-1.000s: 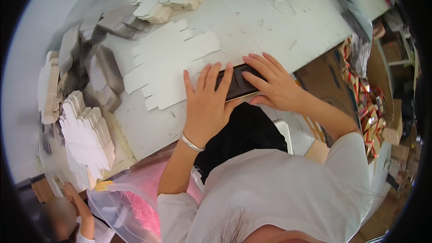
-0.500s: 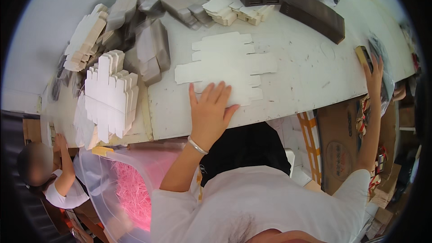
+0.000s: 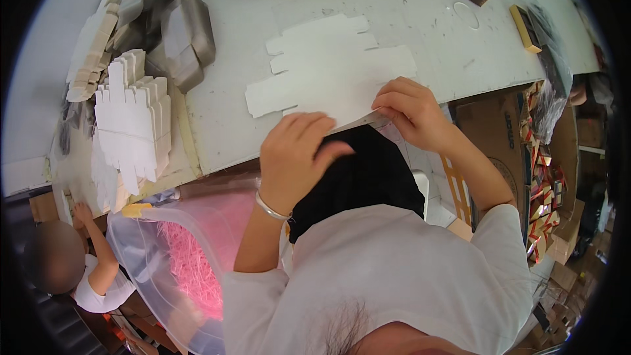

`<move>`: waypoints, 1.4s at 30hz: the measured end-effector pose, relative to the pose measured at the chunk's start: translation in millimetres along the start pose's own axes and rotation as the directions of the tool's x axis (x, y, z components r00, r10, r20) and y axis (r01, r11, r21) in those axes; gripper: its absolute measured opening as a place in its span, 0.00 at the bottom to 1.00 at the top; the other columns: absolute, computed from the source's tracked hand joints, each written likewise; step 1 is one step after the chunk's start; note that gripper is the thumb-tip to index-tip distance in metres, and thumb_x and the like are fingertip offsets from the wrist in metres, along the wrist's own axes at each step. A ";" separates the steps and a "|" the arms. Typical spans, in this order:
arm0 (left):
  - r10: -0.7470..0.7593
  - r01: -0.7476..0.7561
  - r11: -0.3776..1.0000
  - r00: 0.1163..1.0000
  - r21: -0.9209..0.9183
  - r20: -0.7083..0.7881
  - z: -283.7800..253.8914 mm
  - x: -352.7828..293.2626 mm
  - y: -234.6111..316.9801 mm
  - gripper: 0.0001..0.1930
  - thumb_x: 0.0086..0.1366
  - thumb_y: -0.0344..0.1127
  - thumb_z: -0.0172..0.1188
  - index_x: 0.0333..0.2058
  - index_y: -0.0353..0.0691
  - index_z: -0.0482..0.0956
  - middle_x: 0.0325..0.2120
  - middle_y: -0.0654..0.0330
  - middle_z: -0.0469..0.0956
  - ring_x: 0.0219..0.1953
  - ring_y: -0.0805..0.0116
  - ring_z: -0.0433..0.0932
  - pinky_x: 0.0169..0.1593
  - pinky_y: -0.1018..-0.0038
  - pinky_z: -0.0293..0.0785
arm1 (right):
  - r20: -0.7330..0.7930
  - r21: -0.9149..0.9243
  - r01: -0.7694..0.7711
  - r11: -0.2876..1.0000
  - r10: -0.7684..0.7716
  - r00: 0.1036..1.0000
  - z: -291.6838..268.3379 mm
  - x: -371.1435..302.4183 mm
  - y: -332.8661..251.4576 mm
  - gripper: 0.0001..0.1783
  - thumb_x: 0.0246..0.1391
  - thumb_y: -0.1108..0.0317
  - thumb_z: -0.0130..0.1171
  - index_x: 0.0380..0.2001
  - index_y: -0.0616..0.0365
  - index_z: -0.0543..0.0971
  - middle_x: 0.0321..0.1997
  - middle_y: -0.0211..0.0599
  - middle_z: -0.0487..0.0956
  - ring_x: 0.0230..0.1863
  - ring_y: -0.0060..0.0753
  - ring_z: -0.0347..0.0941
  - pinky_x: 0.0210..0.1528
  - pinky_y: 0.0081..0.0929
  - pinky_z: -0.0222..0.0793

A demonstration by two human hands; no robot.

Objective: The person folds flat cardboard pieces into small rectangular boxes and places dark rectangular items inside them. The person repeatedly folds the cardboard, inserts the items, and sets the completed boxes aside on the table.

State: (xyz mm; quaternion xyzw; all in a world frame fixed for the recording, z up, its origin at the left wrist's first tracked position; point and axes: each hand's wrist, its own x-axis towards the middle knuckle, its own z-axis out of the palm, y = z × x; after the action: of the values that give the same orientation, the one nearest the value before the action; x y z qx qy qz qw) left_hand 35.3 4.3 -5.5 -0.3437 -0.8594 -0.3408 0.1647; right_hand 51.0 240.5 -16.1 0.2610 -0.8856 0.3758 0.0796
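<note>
A flat, unfolded white box blank (image 3: 332,59) with tabs along its sides lies on the white table, its near edge at the table's front. My right hand (image 3: 415,117) pinches that near edge at the right, fingertips bent around it and the thumb beneath. Above the edge's left part is my left hand (image 3: 296,154), slightly smeared by motion, with its thumb spread from the fingers. Whether its fingertips touch the blank I cannot tell.
A strapped stack of white box blanks (image 3: 135,118) stands left, beside grey plastic-wrapped bundles (image 3: 187,39). A yellow-and-black block (image 3: 526,29) lies right. Below the table are a clear bin (image 3: 148,276) of pink paper shreds and a brown carton (image 3: 486,125). Another person (image 3: 102,279) works at left.
My right hand has come from the yellow-and-black block at the far right to the blank's near edge. My left hand has lifted off the blank's surface. The view has shifted.
</note>
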 end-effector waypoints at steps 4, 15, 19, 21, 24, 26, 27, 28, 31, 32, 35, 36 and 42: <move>-0.370 0.373 0.921 0.928 -0.113 0.044 9.1 -9.7 -12.0 0.10 0.53 0.32 0.65 0.36 0.42 0.79 0.37 0.60 0.78 0.37 0.59 0.75 0.37 0.69 0.72 | -0.083 0.013 -0.327 0.945 0.327 0.941 8.4 9.9 -21.1 0.13 0.44 0.76 0.60 0.37 0.57 0.76 0.39 0.41 0.75 0.41 0.45 0.71 0.44 0.35 0.68; 0.016 -0.017 0.999 0.999 0.043 0.033 16.6 -19.3 -9.6 0.12 0.51 0.32 0.66 0.36 0.40 0.80 0.34 0.62 0.76 0.36 0.60 0.74 0.40 0.68 0.71 | -0.026 -0.447 0.185 0.875 -0.220 0.975 28.3 -9.6 -14.9 0.18 0.39 0.73 0.61 0.38 0.62 0.74 0.40 0.38 0.70 0.43 0.38 0.68 0.46 0.33 0.66; 0.003 -0.007 0.999 0.995 0.041 0.096 10.6 -2.1 -9.5 0.07 0.53 0.31 0.63 0.33 0.39 0.80 0.30 0.62 0.76 0.32 0.61 0.74 0.36 0.69 0.71 | 0.104 -0.405 0.174 0.897 -0.144 0.984 19.6 4.3 -17.6 0.15 0.38 0.76 0.58 0.35 0.62 0.73 0.38 0.39 0.70 0.41 0.39 0.69 0.42 0.33 0.66; -0.024 0.016 0.998 0.991 0.061 0.134 8.6 4.6 -8.7 0.06 0.55 0.30 0.62 0.32 0.39 0.79 0.28 0.62 0.76 0.31 0.62 0.73 0.35 0.69 0.71 | 0.139 -0.339 0.104 0.935 -0.060 0.988 16.0 13.1 -17.8 0.11 0.40 0.77 0.56 0.32 0.62 0.73 0.36 0.41 0.72 0.40 0.43 0.70 0.40 0.35 0.67; -0.142 0.108 0.984 0.955 0.141 0.260 13.3 20.7 -22.0 0.05 0.56 0.31 0.60 0.32 0.40 0.79 0.26 0.64 0.75 0.29 0.62 0.72 0.34 0.68 0.70 | 0.227 -0.217 -0.064 0.974 0.114 0.967 7.0 35.1 -13.1 0.07 0.43 0.78 0.54 0.30 0.63 0.74 0.33 0.45 0.74 0.38 0.48 0.72 0.39 0.38 0.68; -0.120 0.084 0.986 0.957 0.143 0.264 14.4 22.4 -25.0 0.04 0.58 0.31 0.58 0.32 0.40 0.80 0.26 0.62 0.74 0.28 0.61 0.72 0.33 0.67 0.69 | 0.236 -0.163 -0.134 0.977 0.171 0.957 4.1 41.0 -13.2 0.05 0.46 0.78 0.53 0.30 0.63 0.74 0.30 0.44 0.75 0.36 0.50 0.72 0.38 0.38 0.68; -0.110 0.073 0.987 0.957 0.144 0.267 14.4 23.1 -25.7 0.05 0.58 0.31 0.57 0.32 0.40 0.80 0.26 0.61 0.74 0.28 0.60 0.71 0.33 0.67 0.68 | 0.209 -0.148 -0.138 0.979 0.168 0.963 6.4 40.8 -12.2 0.04 0.48 0.77 0.53 0.30 0.63 0.74 0.29 0.43 0.76 0.35 0.50 0.71 0.37 0.39 0.67; -0.048 0.015 0.979 0.986 0.205 0.158 13.5 23.1 -23.7 0.06 0.59 0.32 0.58 0.34 0.40 0.79 0.26 0.60 0.73 0.27 0.60 0.72 0.33 0.67 0.68 | 0.182 -0.132 -0.141 0.981 0.164 0.970 9.0 40.6 -11.4 0.03 0.50 0.76 0.53 0.31 0.63 0.74 0.29 0.41 0.76 0.33 0.50 0.71 0.37 0.39 0.67; -0.004 0.026 0.949 0.997 0.313 -0.071 12.9 18.7 -8.6 0.12 0.60 0.39 0.58 0.40 0.39 0.78 0.28 0.57 0.72 0.27 0.60 0.72 0.34 0.67 0.68 | 0.115 -0.140 -0.225 0.964 0.241 0.964 19.2 32.4 -12.4 0.10 0.51 0.77 0.54 0.39 0.62 0.74 0.30 0.43 0.77 0.34 0.47 0.73 0.36 0.36 0.69; -0.115 0.134 0.949 0.990 0.286 -0.082 9.1 13.4 1.3 0.15 0.61 0.42 0.58 0.42 0.40 0.76 0.28 0.56 0.72 0.27 0.60 0.73 0.34 0.68 0.68 | 0.070 -0.018 -0.295 0.955 0.295 0.953 21.3 30.0 -19.8 0.15 0.51 0.78 0.54 0.44 0.61 0.72 0.30 0.43 0.78 0.34 0.45 0.74 0.36 0.35 0.69; -0.332 0.330 0.943 0.943 0.050 0.029 8.7 5.0 1.6 0.23 0.61 0.50 0.58 0.48 0.41 0.73 0.30 0.56 0.73 0.29 0.58 0.74 0.33 0.68 0.69 | 0.048 0.368 -0.399 0.840 0.411 0.910 40.1 27.5 -62.1 0.28 0.52 0.79 0.54 0.57 0.58 0.65 0.31 0.42 0.78 0.34 0.39 0.76 0.36 0.31 0.71; -0.366 0.372 0.926 0.926 -0.054 0.095 8.7 5.6 -0.3 0.25 0.60 0.53 0.59 0.49 0.41 0.72 0.30 0.56 0.73 0.29 0.58 0.74 0.33 0.68 0.69 | 0.071 0.486 -0.393 0.780 0.413 0.908 45.7 27.7 -69.8 0.33 0.52 0.80 0.55 0.62 0.56 0.61 0.32 0.42 0.78 0.35 0.36 0.77 0.36 0.29 0.71; -0.206 0.216 0.976 0.907 0.014 0.367 -7.5 31.8 -24.5 0.16 0.56 0.24 0.54 0.44 0.43 0.73 0.34 0.54 0.75 0.34 0.53 0.75 0.38 0.64 0.70 | -0.145 -0.042 0.057 0.997 -0.063 0.987 -13.9 -13.4 -20.2 0.31 0.45 0.72 0.64 0.55 0.58 0.70 0.58 0.47 0.69 0.59 0.48 0.65 0.60 0.40 0.61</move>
State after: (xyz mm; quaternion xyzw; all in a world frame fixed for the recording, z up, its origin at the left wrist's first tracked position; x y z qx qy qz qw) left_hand -4.1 1.2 4.7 -0.3085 -0.9023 -0.2982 -0.0408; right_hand 72.2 244.0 1.8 0.2578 -0.8760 0.3747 0.1604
